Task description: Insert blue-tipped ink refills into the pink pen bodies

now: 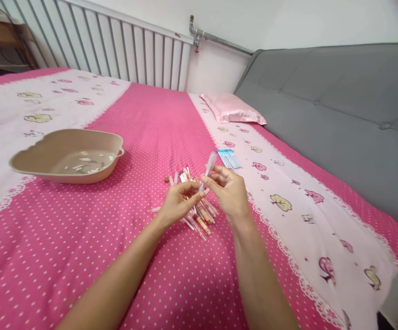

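My right hand (pixel 229 190) and my left hand (pixel 178 201) meet over a pile of several pinkish pens (pixel 199 215) on the pink dotted bedspread (pixel 151 256). Both pinch one pale, translucent pen (pixel 208 168) that points up and away. My left fingertips grip its lower end, and my right fingers curl round it just above. A neat row of blue-capped pens (pixel 229 158) lies just beyond my right hand.
A beige scalloped basin (pixel 41 158) with paper scraps inside sits to the left on the bed. A pink satin pillow (pixel 231 108) lies at the far end by a grey padded headboard (pixel 339 119). A white radiator (pixel 116 46) lines the back wall.
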### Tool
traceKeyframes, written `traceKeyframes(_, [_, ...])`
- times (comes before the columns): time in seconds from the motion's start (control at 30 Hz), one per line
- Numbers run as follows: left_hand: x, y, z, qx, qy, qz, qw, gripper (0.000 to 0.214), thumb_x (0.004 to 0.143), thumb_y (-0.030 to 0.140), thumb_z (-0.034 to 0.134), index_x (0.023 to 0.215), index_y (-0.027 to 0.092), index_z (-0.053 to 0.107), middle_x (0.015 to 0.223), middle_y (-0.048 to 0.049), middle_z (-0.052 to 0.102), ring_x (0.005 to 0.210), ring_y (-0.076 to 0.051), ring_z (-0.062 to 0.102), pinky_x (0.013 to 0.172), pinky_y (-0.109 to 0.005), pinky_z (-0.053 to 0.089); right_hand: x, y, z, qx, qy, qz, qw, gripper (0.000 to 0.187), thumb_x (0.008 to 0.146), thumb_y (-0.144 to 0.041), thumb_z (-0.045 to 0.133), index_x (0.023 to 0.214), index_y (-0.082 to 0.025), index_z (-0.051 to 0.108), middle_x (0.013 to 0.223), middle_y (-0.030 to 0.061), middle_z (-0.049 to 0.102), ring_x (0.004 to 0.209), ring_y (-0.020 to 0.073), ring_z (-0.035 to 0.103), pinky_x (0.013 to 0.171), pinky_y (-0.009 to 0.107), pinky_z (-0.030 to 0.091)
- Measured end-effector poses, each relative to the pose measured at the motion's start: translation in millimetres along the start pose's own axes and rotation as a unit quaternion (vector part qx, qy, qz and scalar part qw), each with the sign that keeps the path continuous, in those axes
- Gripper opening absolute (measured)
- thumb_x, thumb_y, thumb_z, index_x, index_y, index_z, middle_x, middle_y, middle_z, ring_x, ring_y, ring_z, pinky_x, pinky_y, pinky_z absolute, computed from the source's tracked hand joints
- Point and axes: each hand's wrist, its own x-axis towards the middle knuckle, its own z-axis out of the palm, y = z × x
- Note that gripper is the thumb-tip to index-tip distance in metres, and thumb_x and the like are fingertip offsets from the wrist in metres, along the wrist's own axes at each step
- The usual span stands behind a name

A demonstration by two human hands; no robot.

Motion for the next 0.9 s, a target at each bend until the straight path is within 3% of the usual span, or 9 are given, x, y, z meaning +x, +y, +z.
traceKeyframes(0.57, [-1.0,1.2,-0.3,0.025,0.006,0.018,1.000,0.026,0.075,0.035,0.064,0.081,0.010,0.065,0.073,-0.0057,0.065,0.064,-0.012,0.056,0.060,-0.023,0.044,1.6,4.3,1.0,-0.035,0.010,-0.013,0.999,0.036,0.065,-0.030,0.072,0.097,-0.016,0.063,0.072,-0.0003,0.062,0.063,0.0111,0.058,0.061,0.025,0.048])
traceKeyframes(0.7, [-0.3,-0.4,-2.1,0.003,-0.008,0.016,1.000,0.030,0.078,0.036,0.060,0.088,0.009,0.065,0.078,-0.0074,0.065,0.069,-0.014,0.058,0.064,-0.025,0.045,-0.3,1.2,1.7,-0.033,-0.004,-0.012,0.999,0.039,0.069,-0.031,0.070,0.105,-0.017,0.060,0.091,0.0045,0.066,0.085,0.0160,0.061,0.077,0.031,0.049])
traceKeyframes(0.8, [0.2,-1.0,-3.1,-0.005,-0.011,0.004,1.000,0.032,0.079,0.038,0.059,0.091,0.009,0.064,0.079,-0.0074,0.064,0.068,-0.014,0.058,0.063,-0.025,0.045,-1.8,-3.7,2.0,0.012,-0.026,0.007,1.000,0.038,0.076,-0.029,0.063,0.113,-0.019,0.057,0.110,0.0071,0.063,0.107,0.0180,0.056,0.089,0.034,0.047])
traceKeyframes(0.9, [-0.3,-0.3,-3.5,-0.006,-0.019,-0.005,1.000,0.033,0.080,0.039,0.058,0.093,0.010,0.065,0.079,-0.0071,0.064,0.067,-0.014,0.057,0.062,-0.025,0.045,-2.6,-8.0,2.3,0.052,-0.053,0.024,0.997,0.041,0.081,-0.022,0.055,0.121,-0.021,0.052,0.115,0.0069,0.061,0.110,0.0175,0.055,0.093,0.036,0.046])
